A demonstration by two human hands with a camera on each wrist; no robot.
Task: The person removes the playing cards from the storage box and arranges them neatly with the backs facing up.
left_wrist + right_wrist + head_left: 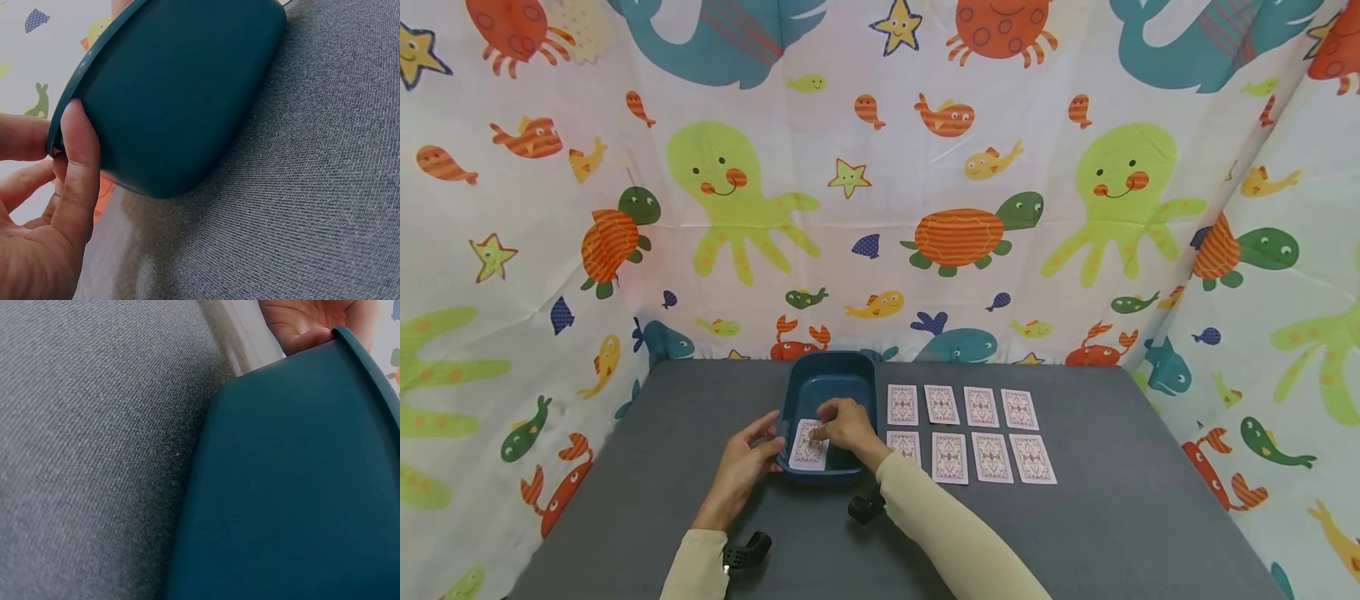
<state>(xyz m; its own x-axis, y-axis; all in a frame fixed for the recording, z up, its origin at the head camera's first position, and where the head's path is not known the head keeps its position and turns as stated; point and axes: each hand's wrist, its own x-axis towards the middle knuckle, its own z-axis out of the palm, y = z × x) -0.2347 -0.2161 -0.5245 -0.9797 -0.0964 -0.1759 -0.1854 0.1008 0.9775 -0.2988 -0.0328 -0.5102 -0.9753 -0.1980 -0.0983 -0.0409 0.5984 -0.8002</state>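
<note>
A dark teal plastic tub (832, 360) stands on the grey table. My left hand (741, 462) pinches its left rim, thumb outside the wall in the left wrist view, where the tub's side (181, 94) fills much of the picture. Inside the tub, at its near left, is a white playing card (805, 457) with a reddish patterned back up. My right hand (850, 429) reaches over the tub's right side and holds this card by its right part, fingers curled. The right wrist view shows only the tub's outer wall (300, 462) and the left hand at the far rim.
Right of the tub several playing cards (981, 407) lie back up in two rows; the nearest bottom-row card (903, 446) is partly covered by the right forearm. A patterned cloth (865, 225) with sea animals hangs behind and beside the grey table (1097, 517).
</note>
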